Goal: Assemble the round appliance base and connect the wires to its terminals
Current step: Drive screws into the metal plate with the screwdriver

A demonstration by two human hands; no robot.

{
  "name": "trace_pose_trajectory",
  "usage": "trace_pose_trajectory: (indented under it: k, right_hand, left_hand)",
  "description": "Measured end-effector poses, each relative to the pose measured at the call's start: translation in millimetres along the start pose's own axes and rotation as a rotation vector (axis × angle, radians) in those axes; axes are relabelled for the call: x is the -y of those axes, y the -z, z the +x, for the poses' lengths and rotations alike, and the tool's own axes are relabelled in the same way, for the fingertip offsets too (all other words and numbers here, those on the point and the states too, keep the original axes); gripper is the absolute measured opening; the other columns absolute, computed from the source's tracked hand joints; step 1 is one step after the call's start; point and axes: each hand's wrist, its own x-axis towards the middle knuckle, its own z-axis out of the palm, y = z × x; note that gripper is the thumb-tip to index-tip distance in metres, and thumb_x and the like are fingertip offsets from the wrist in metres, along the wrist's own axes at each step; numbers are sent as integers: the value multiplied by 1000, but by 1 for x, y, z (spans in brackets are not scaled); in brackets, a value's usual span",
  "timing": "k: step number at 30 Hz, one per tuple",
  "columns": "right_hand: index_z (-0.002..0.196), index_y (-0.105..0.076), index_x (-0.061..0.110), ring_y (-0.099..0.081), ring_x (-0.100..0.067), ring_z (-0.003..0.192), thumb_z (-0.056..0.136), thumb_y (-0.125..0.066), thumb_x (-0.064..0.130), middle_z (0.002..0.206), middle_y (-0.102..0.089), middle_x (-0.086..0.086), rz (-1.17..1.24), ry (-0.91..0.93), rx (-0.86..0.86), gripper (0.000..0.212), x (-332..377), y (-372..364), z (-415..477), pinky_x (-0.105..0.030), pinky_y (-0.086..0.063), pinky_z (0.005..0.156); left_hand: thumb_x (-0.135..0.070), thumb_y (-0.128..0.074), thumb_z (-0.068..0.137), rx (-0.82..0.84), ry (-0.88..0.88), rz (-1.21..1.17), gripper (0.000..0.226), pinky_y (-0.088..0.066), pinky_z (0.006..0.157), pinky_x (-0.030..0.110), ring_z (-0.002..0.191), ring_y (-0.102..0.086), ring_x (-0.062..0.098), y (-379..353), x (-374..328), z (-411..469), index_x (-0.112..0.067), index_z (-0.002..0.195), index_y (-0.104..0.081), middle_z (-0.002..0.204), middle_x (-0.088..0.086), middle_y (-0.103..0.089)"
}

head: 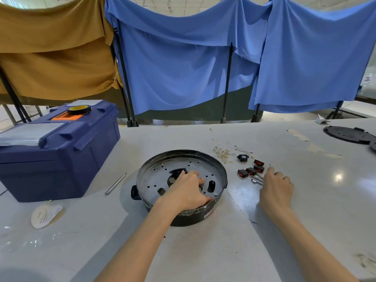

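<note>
On the counter [203, 251], a blue toolbox [57, 151] sits at nine o'clock from the round appliance base [193, 218], with a thin metal rod [115, 183] lying between them. The base stands at the middle of the counter, and the left hand [186, 190] lies inside it, fingers spread fairly flat on the perforated plate and holding nothing. At one o'clock lie loose wires [220, 152] and at three o'clock red switches [251, 169], just beside the right hand [276, 186], whose curled fingers hide whether it grips anything.

Bright overhead light, glare on table [338, 177], soft shadows, wide-angle edge distortion
</note>
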Motion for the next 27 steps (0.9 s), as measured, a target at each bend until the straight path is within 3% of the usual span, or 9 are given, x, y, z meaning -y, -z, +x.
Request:
trace_pose_trajectory:
  k: [3,5,8,11,14,16,20,24,27]
  right_hand:
    - [117,-54,-7,-52,-40,102,83,-52,-13,114,-60,-23,359,90,-188,35,6,3,1,-38,-37,83]
    - [108,-64,-8,-57,-35,98,87,-54,-11,117,-62,-19,670,172,-260,24,16,13,0,-26,-39,80]
    - [95,-74,3,-61,-5,73,89,-60,-5,109,-67,-5,1095,155,-149,17,33,35,4,-6,-45,62]
    - [89,-77,10,-59,-10,55,85,-72,12,83,-75,-1,1427,-7,76,6,44,55,8,-26,-49,53]
    - [88,-78,14,-65,-12,67,71,-85,21,88,-76,-11,1500,-97,315,20,49,67,14,-41,-51,67]
    - [95,-77,7,-71,-19,87,61,-85,4,103,-73,-17,1595,-112,483,35,51,71,18,-37,-59,78]
    - [110,-67,-9,-74,-15,70,81,-60,-19,109,-69,-26,1686,-131,579,31,56,72,18,-14,-45,43]
    - [106,-58,-8,-65,-15,45,96,-55,-2,101,-65,-31,1642,-166,501,12,62,67,18,-15,-41,36]
    - [94,-63,-5,-66,-17,47,89,-66,1,94,-68,-29,1634,-128,491,8,63,67,20,-13,-42,38]
  left_hand:
    - [-51,-62,88,6,3,3,71,-14,118,43,147,-12,30,0,0,1,-14,145,-42,151,1,-32]
    - [-51,-62,88,15,5,10,72,-16,118,44,147,-12,30,1,0,1,-14,146,-41,152,1,-31]
    - [-51,-60,89,20,-20,53,72,-17,118,43,145,-17,30,2,1,2,-14,147,-40,151,3,-32]
    - [-52,-61,88,28,-37,44,73,-13,121,44,148,-13,28,3,3,3,-25,150,-34,156,2,-27]
    - [-55,-62,87,57,-69,70,70,-14,121,48,147,-14,30,7,6,6,-38,148,-32,155,4,-28]
    - [-57,-62,85,66,-87,97,67,-18,119,46,143,-20,30,11,7,7,-40,146,-37,151,5,-33]
    - [-58,-64,84,60,-104,66,66,-28,115,44,139,-25,23,12,11,8,-42,144,-40,147,2,-33]
    - [-56,-67,82,58,-118,-8,67,-34,111,41,137,-28,17,10,15,7,-40,142,-44,144,-1,-31]
    - [-56,-70,79,47,-131,-36,67,-34,111,40,136,-27,15,10,17,9,-40,140,-47,141,-1,-31]
